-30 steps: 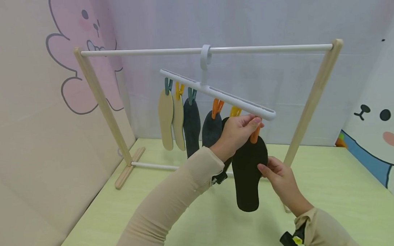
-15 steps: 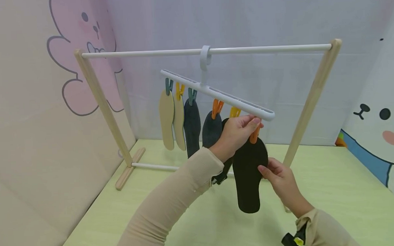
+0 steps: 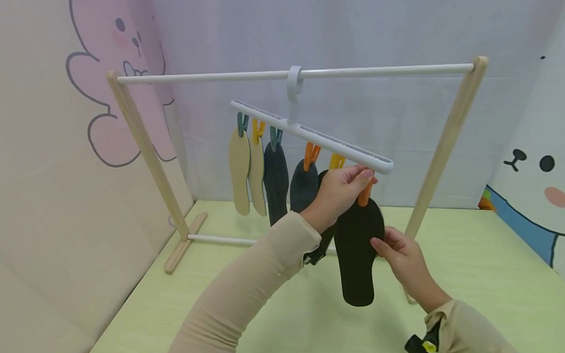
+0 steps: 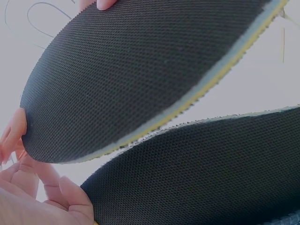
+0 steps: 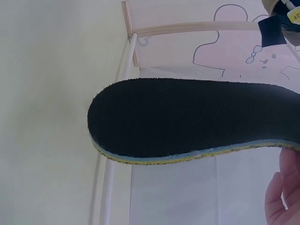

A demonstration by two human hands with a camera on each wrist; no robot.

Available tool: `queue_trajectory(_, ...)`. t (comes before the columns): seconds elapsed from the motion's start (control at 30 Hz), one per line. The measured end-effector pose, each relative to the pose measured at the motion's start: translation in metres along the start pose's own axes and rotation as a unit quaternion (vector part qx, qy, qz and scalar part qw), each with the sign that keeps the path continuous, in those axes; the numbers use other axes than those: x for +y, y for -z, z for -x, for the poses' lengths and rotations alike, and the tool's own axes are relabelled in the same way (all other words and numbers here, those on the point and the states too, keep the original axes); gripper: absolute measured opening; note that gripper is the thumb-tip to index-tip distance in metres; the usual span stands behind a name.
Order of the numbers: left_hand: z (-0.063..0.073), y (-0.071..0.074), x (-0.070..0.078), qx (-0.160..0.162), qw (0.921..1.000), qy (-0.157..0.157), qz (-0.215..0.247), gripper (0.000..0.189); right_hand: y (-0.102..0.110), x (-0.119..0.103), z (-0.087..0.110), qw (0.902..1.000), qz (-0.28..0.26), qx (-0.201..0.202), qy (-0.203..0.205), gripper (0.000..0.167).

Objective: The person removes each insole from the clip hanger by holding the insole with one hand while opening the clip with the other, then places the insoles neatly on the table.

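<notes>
My left hand (image 3: 336, 195) pinches an orange clothespin (image 3: 365, 193) under the low right end of a white hanger (image 3: 342, 143). A black insole (image 3: 357, 257) hangs below that clothespin, its blue and yellow edge showing in the right wrist view. The right hand (image 3: 404, 255) holds this insole by its right edge, thumb on the near face. Close behind the left hand is another black insole (image 4: 201, 168), under a yellow clothespin (image 3: 337, 160). Farther left hang a dark grey insole (image 3: 303, 186), another dark one (image 3: 276, 179) and two beige insoles (image 3: 240, 173).
A rack with wooden legs (image 3: 442, 150) and a white top bar (image 3: 204, 77) carries the hanger by its hook (image 3: 295, 82). The hanger tilts down to the right. The rack stands on a pale green table (image 3: 278, 322), with a patterned wall sheet (image 3: 540, 198) at the right.
The lower end of the black insole has swung slightly to the right. Both hands keep their holds.
</notes>
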State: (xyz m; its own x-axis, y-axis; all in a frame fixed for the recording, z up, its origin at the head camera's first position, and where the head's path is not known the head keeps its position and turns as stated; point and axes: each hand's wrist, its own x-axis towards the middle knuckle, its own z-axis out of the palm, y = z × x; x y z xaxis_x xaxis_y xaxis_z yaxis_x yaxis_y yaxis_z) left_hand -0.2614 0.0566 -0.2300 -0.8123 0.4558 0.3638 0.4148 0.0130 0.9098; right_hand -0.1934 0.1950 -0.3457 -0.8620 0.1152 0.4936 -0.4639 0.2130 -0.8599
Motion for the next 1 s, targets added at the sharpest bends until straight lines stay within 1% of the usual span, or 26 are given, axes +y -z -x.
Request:
queue_trajectory(0.1, 0.0000, -0.0005, 0.0002, 0.001, 1.0000, -0.001, 0.000, 0.025, -0.0002, 0.0007, 0.0001, 1.0000, -0.002, -0.001, 0.000, 0.012)
queue_trajectory(0.37, -0.0022, -0.0016, 0.0000, 0.005, 1.0000, 0.007, 0.003, 0.025, -0.0004, 0.0013, 0.0008, 0.9997, -0.022, -0.003, 0.003, 0.015)
queue_trajectory(0.57, -0.0029, -0.0023, -0.0008, 0.009, 0.9999, 0.004, -0.006, 0.025, 0.0000, 0.0031, 0.0008, 0.9998, -0.019, -0.003, 0.005, 0.013)
queue_trajectory(0.73, -0.0036, -0.0026, -0.0019, 0.012, 0.9998, 0.009, -0.010, 0.024, 0.0005, 0.0051, 0.0004, 0.9998, -0.020, -0.003, -0.002, 0.014)
queue_trajectory(0.83, -0.0042, -0.0027, -0.0024, 0.012, 0.9998, 0.005, -0.012, 0.024, 0.0009, 0.0054, 0.0002, 0.9998, -0.019, -0.003, -0.004, 0.013)
queue_trajectory(1.0, -0.0047, -0.0027, -0.0022, 0.011, 0.9999, -0.002, -0.013, 0.024, 0.0024, 0.0062, 0.0021, 0.9998, -0.014, -0.011, 0.012, 0.014)
